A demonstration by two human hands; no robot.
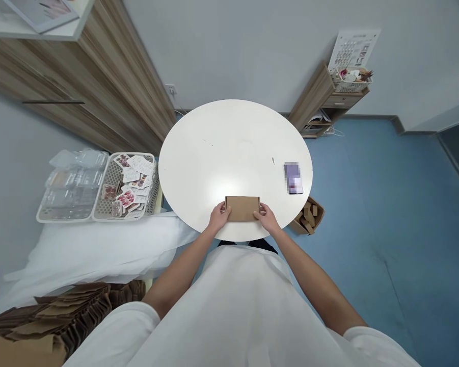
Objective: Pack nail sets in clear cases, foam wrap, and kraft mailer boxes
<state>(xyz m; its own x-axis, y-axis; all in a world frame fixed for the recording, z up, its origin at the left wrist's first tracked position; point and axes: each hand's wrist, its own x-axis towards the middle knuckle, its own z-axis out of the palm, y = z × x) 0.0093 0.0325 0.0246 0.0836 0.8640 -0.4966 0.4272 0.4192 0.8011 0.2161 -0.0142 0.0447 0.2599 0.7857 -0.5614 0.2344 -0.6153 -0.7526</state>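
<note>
A flat, closed brown cardboard box [243, 209] is near the front edge of the white oval table [229, 137]. My left hand [219, 216] grips the box's left end, thumb on top and fingers at the side. At the opposite end, my right hand [266, 217] holds it the same way, with the thumb over the top corner. Whether the box rests on the table or is slightly raised, I cannot tell. A purple item [293, 178], partly pixelated, lies on the table's right side.
Left of the table are a white basket of packaged items [150, 196] and a basket of clear plastic cases [74, 191]. Folded cardboard [80, 311] is stacked at lower left. An open carton [307, 216] holds cardboard pieces below the table's right edge. Behind is a small cabinet [313, 97].
</note>
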